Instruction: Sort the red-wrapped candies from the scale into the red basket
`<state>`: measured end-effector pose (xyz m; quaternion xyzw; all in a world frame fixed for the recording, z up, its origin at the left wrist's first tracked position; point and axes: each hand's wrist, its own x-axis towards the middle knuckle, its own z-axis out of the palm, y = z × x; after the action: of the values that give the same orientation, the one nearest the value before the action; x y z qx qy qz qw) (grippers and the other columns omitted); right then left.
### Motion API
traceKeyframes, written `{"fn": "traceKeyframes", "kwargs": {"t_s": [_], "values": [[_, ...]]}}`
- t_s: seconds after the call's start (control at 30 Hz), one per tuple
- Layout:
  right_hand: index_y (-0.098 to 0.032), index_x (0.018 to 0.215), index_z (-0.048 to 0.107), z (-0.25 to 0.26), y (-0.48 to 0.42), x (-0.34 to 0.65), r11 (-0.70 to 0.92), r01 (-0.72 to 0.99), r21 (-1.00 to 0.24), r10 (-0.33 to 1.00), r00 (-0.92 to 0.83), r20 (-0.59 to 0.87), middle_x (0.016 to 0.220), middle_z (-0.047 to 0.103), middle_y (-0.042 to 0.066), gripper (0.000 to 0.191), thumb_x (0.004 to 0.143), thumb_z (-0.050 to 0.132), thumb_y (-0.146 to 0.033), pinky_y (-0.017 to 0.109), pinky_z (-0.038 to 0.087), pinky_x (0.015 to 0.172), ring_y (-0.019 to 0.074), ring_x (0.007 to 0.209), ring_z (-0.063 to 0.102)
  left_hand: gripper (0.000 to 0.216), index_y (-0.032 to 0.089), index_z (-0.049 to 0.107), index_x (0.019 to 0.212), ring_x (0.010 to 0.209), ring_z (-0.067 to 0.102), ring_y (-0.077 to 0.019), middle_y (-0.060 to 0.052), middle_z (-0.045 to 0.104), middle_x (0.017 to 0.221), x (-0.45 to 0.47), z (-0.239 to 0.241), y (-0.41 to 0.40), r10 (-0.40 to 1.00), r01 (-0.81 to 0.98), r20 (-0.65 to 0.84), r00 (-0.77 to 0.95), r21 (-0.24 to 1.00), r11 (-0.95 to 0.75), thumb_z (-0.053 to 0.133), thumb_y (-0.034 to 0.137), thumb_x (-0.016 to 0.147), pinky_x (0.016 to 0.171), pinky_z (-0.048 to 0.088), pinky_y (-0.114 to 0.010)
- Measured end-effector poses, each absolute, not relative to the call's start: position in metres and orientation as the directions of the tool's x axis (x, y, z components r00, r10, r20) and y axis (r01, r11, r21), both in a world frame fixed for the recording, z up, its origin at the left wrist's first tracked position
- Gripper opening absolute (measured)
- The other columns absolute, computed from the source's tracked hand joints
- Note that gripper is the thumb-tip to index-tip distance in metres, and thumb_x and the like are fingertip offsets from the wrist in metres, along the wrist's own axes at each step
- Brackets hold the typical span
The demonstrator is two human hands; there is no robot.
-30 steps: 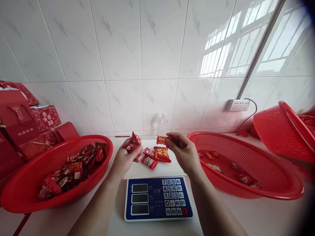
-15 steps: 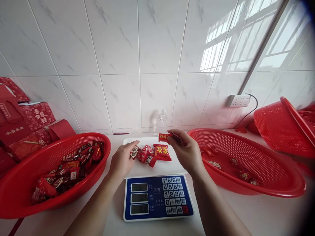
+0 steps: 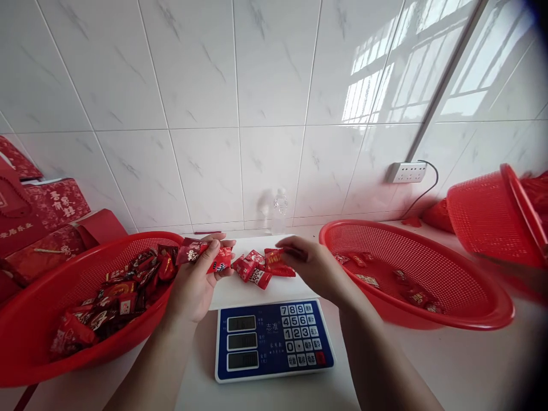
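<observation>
My left hand is closed around red candy packets, one dark red and one bright red, held over the left edge of the scale's white pan. My right hand is over the pan's right side with fingers bent together. They are beside or on a red packet with yellow print; whether they grip it is hidden. Several red and pink candy packets lie mid-pan. In front is the scale's blue panel with three displays and a keypad.
A red plastic basket with many wrapped candies stands left; another red basket with fewer stands right. Behind the pan is a clear bottle near the tiled wall. Red gift boxes, a power strip and a tilted basket flank them.
My left hand has drawn back leftward off the pan, turned upward, and now shows red packets. My right hand has lowered to the pan; the packets it held up no longer show there.
</observation>
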<state>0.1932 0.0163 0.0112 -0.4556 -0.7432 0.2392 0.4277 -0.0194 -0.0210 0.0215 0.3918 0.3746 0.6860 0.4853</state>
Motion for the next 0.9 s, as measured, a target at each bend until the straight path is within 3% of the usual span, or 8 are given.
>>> {"fn": "traceKeyframes", "kwargs": {"t_s": [0.1, 0.2, 0.37, 0.63, 0.8, 0.9], "values": [[-0.023, 0.090, 0.069, 0.006, 0.019, 0.192, 0.500, 0.656, -0.566, 0.864, -0.420, 0.276, 0.082, 0.071, 0.003, 0.018, 0.082, 0.053, -0.019, 0.029, 0.045, 0.063, 0.0176, 0.074, 0.063, 0.031, 0.020, 0.066, 0.092, 0.084, 0.062, -0.0173, -0.004, 0.069, 0.094, -0.018, 0.022, -0.021, 0.957, -0.364, 0.186, -0.224, 0.895, -0.259, 0.077, 0.037, 0.068, 0.054, 0.052, -0.022], [-0.022, 0.093, 0.069, 0.000, 0.026, 0.186, 0.458, 0.774, -0.438, 0.885, -0.352, 0.304, 0.090, 0.072, 0.007, 0.021, 0.084, 0.050, -0.017, 0.028, 0.042, 0.062, 0.0192, 0.077, 0.063, 0.032, 0.020, 0.067, 0.093, 0.083, 0.062, -0.0171, -0.005, 0.069, 0.093, -0.017, 0.022, -0.020, 0.953, -0.356, 0.200, -0.230, 0.894, -0.273, 0.077, 0.037, 0.068, 0.054, 0.053, -0.023], [-0.021, 0.106, 0.065, 0.003, 0.033, 0.193, 0.345, 0.799, -0.493, 0.906, -0.148, 0.396, 0.095, 0.071, 0.007, 0.026, 0.086, 0.048, -0.018, 0.029, 0.044, 0.068, 0.0201, 0.083, 0.065, 0.032, 0.020, 0.067, 0.093, 0.078, 0.062, -0.0156, -0.004, 0.069, 0.093, -0.020, 0.023, -0.023, 0.951, -0.359, 0.212, -0.226, 0.889, -0.284, 0.077, 0.038, 0.068, 0.054, 0.052, -0.022], [-0.018, 0.105, 0.063, 0.009, 0.029, 0.203, 0.323, 0.855, -0.405, 0.933, -0.215, 0.290, 0.091, 0.072, 0.008, 0.025, 0.083, 0.051, -0.016, 0.028, 0.041, 0.064, 0.0206, 0.079, 0.064, 0.035, 0.021, 0.066, 0.096, 0.084, 0.065, -0.0201, -0.006, 0.070, 0.098, -0.017, 0.020, -0.022, 0.966, -0.354, 0.188, -0.178, 0.904, -0.242, 0.075, 0.041, 0.069, 0.055, 0.052, -0.024], [-0.019, 0.094, 0.065, 0.001, 0.032, 0.202, 0.284, 0.927, -0.244, 0.954, -0.248, 0.169, 0.085, 0.071, 0.008, 0.018, 0.080, 0.056, -0.026, 0.027, 0.032, 0.054, 0.0234, 0.076, 0.063, 0.034, 0.020, 0.066, 0.097, 0.084, 0.065, -0.0196, -0.007, 0.070, 0.097, -0.016, 0.019, -0.024, 0.970, -0.352, 0.197, -0.141, 0.906, -0.235, 0.074, 0.041, 0.071, 0.054, 0.052, -0.023], [-0.019, 0.088, 0.065, -0.005, 0.038, 0.202, 0.280, 0.929, -0.243, 0.957, -0.252, 0.141, 0.083, 0.071, 0.008, 0.013, 0.078, 0.056, -0.023, 0.027, 0.030, 0.053, 0.0224, 0.075, 0.063, 0.033, 0.019, 0.066, 0.098, 0.082, 0.064, -0.0184, -0.007, 0.069, 0.097, -0.016, 0.017, -0.025, 0.971, -0.341, 0.205, -0.126, 0.910, -0.237, 0.072, 0.040, 0.074, 0.055, 0.052, -0.024]]}}
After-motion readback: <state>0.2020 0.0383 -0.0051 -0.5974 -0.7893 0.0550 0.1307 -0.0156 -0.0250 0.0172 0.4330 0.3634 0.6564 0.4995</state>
